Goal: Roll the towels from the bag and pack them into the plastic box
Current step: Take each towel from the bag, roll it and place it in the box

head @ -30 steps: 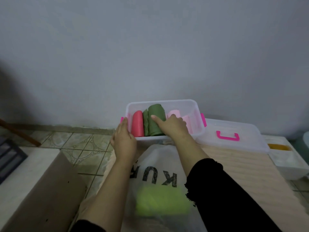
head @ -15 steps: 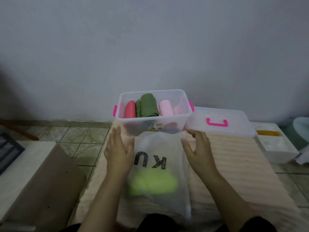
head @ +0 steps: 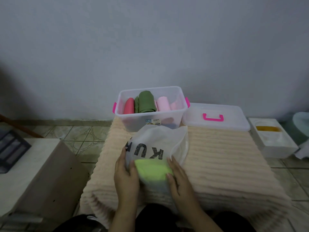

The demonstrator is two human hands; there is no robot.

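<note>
Leaving the box, both hands have come back to the bag within the last second: a second ago they were at the box among the rolls, half a second ago they hovered either side of the bag, and in the head view they now rest on its near end. That suggests the last roll is packed and the next towel is about to be fetched.

The left hand lies on the bag's left edge, fingers straight and close together, thumb touching the green towel through the film. The right hand lies on the right edge, fingers loosely extended, thumb tip against the towel's right end. Neither hand pinches anything. The towel sits inside the bag, between the two thumbs, on the mat. Red, green and pink rolls stand in the box; its lid lies beside it.
</note>
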